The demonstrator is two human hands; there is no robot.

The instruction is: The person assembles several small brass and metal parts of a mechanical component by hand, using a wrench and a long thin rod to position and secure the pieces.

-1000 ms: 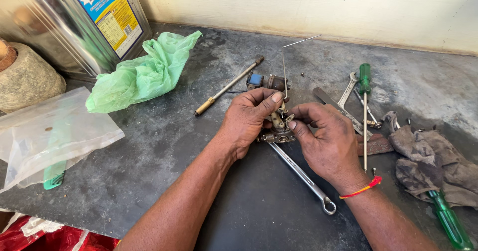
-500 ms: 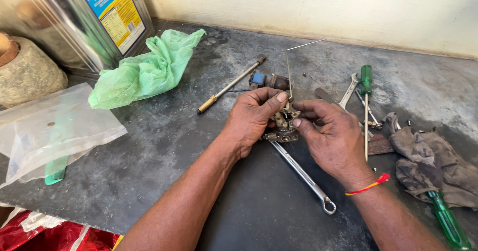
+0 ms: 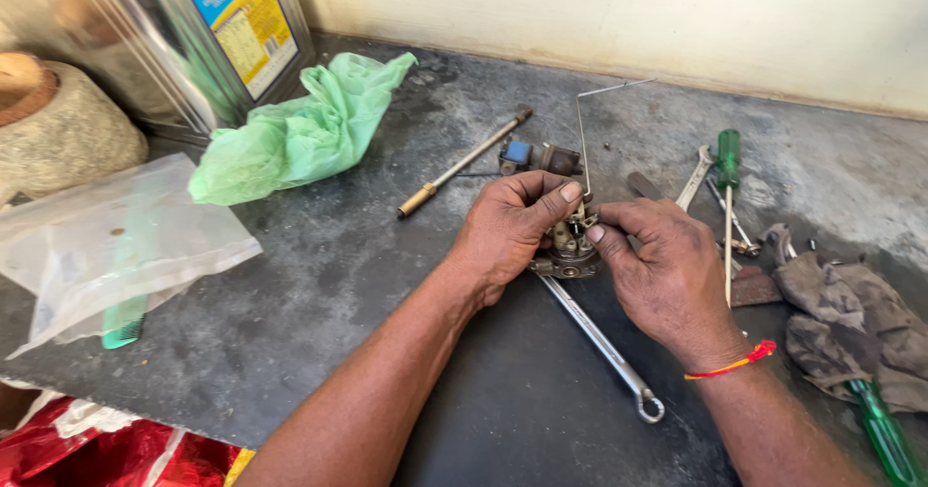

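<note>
**Grimy metal part pinched between two hands on a dark bench**

Grey, oil-stained metal makes up the small mechanical part (image 3: 570, 247) at the centre of the view, resting on the dark slate-coloured worktop (image 3: 319, 294). The left hand (image 3: 507, 231) curls around it from nine o'clock, thumb tip pressed against its top. The right hand (image 3: 667, 270) closes in from three o'clock, thumb and forefinger pinched on the same top edge, so both hands grip the part together. A thin bent steel wire (image 3: 583, 129) rises from the part toward twelve o'clock and kinks to the right at its top. A red thread bracelet (image 3: 739, 361) circles the right wrist.

Under the part, a long silver ring spanner (image 3: 604, 347) runs out toward five o'clock. At eleven o'clock lies a slim metal rod with a brass-coloured end (image 3: 464, 163), and just beside it at twelve o'clock a small blue and brown fitting (image 3: 536, 157). At two o'clock a green-handled screwdriver (image 3: 727, 163) lies near a small open-ended spanner (image 3: 694, 180). A crumpled grey-brown rag (image 3: 851, 328) sits at three to four o'clock, with a second green-handled tool (image 3: 884, 439) below it.

Well apart at ten o'clock lies a crumpled green plastic bag (image 3: 304, 129), behind it a shiny square tin can with a blue and yellow label (image 3: 193, 42). At nine o'clock, a clear plastic bag (image 3: 106, 245) covers a green comb (image 3: 124, 325).
</note>
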